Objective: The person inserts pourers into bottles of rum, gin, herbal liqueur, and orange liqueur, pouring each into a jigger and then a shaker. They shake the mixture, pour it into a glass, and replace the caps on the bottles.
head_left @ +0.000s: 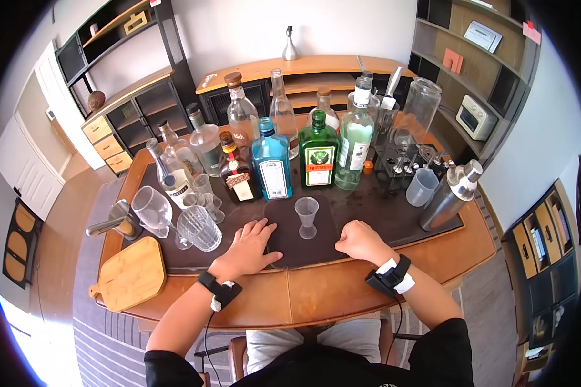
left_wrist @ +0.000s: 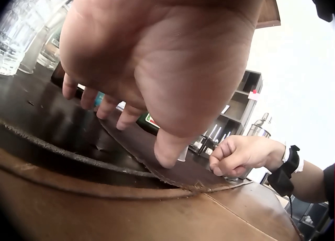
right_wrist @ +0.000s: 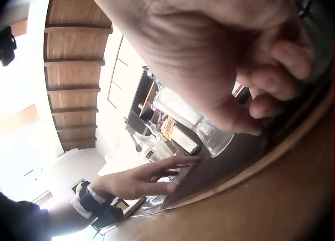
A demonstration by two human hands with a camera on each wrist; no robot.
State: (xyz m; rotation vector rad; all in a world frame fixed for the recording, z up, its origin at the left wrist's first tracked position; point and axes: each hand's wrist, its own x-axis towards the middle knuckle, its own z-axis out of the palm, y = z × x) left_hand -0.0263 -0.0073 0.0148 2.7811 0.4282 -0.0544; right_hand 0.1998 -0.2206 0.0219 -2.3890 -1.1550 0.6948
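Plainly, one clear jigger [head_left: 306, 213] stands between one left hand [head_left: 245, 248], fingers straight, and one right hand [head_left: 365, 244], fingers curled.

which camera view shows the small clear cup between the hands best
The head view: the small clear cup stands upright there, whole and uncovered. The right wrist view shows it larger, but with the right hand covering part. The left wrist view shows at most a sliver past the left hand.

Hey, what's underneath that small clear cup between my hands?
The small clear cup stands on a dark brown mat, visible around it. The spot directly under its base is covered and can't be made out.
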